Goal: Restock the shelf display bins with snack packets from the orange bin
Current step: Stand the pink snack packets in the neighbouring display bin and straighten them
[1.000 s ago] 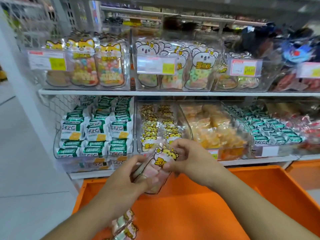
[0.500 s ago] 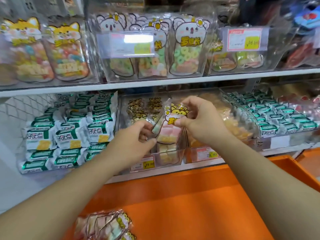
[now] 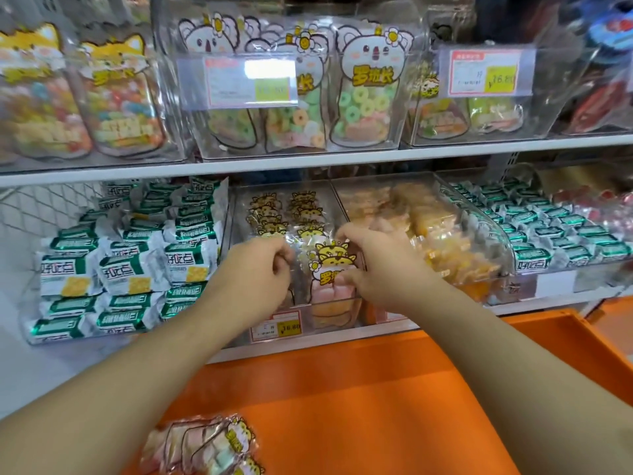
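Orange bin: the orange bin (image 3: 394,389) sits low and near, just below the lower shelf (image 3: 308,347); a small heap of spare packets (image 3: 209,443) lies at its near left corner, partly cut off by the bottom edge.
Packet in hand: a tiger-print snack packet (image 3: 334,269) stands upright at the front of the clear display bin (image 3: 284,320) in the middle of the lower shelf, just in front of the rows of like packets (image 3: 284,214).
Left grip: the left hand (image 3: 263,265) has its fingers curled at the packet's left edge and seems to pinch the clear film there.
Right grip: the right hand (image 3: 373,265) has thumb and fingers closed on the packet's right side and top.
Done so far: by my reading, this packet is nearly seated and the bin behind it looks well filled.
Left to do: let go, then shelve the packets in the orange bin.
Hard to tell: whether the packet's base rests on the bin floor, and how many packets remain; motion blur softens the upper shelf.
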Available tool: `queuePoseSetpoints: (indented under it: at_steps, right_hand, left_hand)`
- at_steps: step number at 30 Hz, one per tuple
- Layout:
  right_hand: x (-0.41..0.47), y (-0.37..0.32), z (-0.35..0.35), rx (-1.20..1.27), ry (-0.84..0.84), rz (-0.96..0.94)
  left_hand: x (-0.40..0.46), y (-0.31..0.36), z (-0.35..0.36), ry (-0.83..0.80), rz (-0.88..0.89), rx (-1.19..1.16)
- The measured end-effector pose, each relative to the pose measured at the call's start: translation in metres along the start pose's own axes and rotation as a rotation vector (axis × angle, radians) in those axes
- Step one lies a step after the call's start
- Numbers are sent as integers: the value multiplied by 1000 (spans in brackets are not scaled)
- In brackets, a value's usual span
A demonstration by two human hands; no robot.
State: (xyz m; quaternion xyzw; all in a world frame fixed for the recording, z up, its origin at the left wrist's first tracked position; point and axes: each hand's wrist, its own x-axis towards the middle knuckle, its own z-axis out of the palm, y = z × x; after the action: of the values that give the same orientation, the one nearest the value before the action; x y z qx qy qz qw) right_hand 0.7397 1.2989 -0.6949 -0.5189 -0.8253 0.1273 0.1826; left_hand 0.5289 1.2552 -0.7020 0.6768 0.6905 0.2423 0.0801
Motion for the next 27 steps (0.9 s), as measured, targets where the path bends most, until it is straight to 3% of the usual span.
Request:
queuePoseSetpoints:
  at_steps: [3,8,12,19,22,27]
  right_hand:
    - [0,-3,6,-18,31,-39]
    - [1,-3,9,-101,31,-95]
    - [0,6,9,-58,25,-74]
    - [0,13,7,85,-1,-62]
    - [0,18,8,157,49,-70]
    - [0,20,13,132,141,-94]
  left_hand:
    - [13,3,-1,33,72,-6]
    - [38,5,8,-119,117,179]
    - [51,3,7,-157,108,198]
    - [56,2,10,-148,33,57]
    - [58,1,15,-171,83,62]
    - [63,-6,16,-149,21,-189]
